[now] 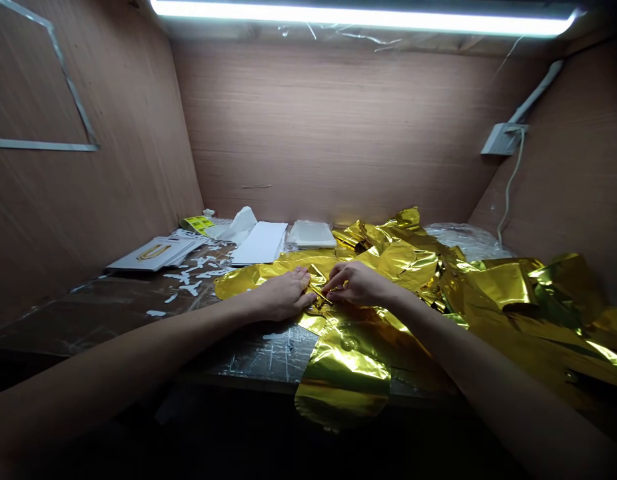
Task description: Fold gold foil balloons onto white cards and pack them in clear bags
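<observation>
In the head view, flat gold foil balloons [346,377] lie in front of me, and one rounded end hangs over the table's front edge. My left hand [284,293] rests palm down on the foil, its fingers laid out and its thumb beside a narrow folded strip. My right hand [356,283] is closed, thumb and fingers pinching the foil at that strip. Its fingertips are close to those of my left hand and partly hide the fold.
A heap of crumpled gold foil [488,287] spreads to the right. Behind are white paper sheets [261,241], clear plastic sleeves [311,235] and clear plastic [466,239]. White cards [153,255] with a gold U lie left, near paper scraps [191,277]. Wooden walls [328,127] enclose the table.
</observation>
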Demonstrator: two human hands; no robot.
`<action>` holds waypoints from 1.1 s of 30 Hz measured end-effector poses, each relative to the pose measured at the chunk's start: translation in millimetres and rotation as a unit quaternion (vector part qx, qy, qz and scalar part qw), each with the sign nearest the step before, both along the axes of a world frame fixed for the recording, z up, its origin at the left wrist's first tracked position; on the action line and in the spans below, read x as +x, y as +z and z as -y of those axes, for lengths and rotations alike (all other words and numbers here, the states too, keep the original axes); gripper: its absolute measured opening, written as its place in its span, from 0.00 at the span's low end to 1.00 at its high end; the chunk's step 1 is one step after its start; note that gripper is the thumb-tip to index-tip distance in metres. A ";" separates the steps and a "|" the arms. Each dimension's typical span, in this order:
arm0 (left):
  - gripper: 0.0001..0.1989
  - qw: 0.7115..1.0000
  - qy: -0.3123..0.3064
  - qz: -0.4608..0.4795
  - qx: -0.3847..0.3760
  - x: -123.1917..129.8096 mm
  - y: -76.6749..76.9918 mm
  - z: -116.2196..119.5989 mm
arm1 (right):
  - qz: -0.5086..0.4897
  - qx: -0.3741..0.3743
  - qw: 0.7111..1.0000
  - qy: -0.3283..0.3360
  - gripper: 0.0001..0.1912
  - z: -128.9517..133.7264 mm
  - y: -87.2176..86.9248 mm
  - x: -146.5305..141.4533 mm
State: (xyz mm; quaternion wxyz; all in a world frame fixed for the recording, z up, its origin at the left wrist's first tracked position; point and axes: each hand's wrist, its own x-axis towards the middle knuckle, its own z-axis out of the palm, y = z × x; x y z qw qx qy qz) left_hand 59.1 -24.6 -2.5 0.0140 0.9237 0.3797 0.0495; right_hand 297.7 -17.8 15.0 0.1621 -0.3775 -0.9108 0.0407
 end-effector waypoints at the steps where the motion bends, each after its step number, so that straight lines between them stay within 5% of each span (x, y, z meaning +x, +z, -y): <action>1: 0.37 1.000 0.004 -0.008 -0.005 0.0 1.1 1.1 | 0.001 -0.001 1.000 0.001 0.10 -1.6 -1.9 -0.1; 11: 0.31 0.996 -0.083 -0.014 0.030 -0.1 -3.4 1.1 | -0.002 0.013 1.000 -0.016 0.08 -0.2 -7.0 -8.1; 17: 0.33 0.998 -0.053 -0.012 -0.016 0.3 5.7 2.4 | -0.063 -0.035 0.994 -0.085 0.10 3.3 -5.7 -18.9; 20: 0.33 0.999 -0.033 -0.017 -0.029 -0.5 10.0 3.0 | -0.201 -0.153 0.961 -0.117 0.14 3.3 -0.2 -21.5; 26: 0.31 0.999 -0.046 0.001 -0.029 -1.0 10.7 3.7 | -0.365 -0.395 0.833 -0.130 0.07 4.8 0.0 -19.7; 30: 0.27 0.995 -0.069 0.047 -0.046 -10.0 21.5 -7.5 | -0.406 -0.393 0.807 -0.172 0.06 4.1 -4.5 -20.2; 33: 0.25 0.994 0.021 0.105 0.005 -32.1 32.4 -30.9 | -0.432 -0.372 0.802 -0.179 0.05 2.6 -4.4 -19.2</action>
